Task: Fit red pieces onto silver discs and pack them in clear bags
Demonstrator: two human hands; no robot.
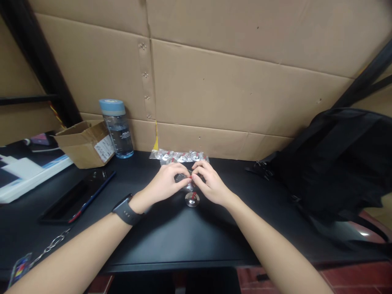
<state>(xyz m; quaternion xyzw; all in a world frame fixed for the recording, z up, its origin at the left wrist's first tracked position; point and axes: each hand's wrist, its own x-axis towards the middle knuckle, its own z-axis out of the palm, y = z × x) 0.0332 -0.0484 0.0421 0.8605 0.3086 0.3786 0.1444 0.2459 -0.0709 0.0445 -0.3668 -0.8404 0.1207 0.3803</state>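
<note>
My left hand (170, 177), with a dark watch (127, 209) on its wrist, and my right hand (211, 183) meet over the middle of the black table. Both are closed in a pinch at a small red strap (191, 177). A shiny metal piece, apparently a finger cymbal (189, 186), shows just below the fingertips, partly hidden by them. Closer to me, a silver finger cymbal (192, 199) with a red strap lies on the table. Behind my hands sit several similar cymbals in clear plastic bags (183, 157).
To the left stand a water bottle (118, 128) with a blue lid and a cardboard box (82, 145). A phone (78, 198) and a chain (50, 247) lie nearer. On the right rests a black backpack (333, 163). A cardboard wall (220, 90) closes off the back.
</note>
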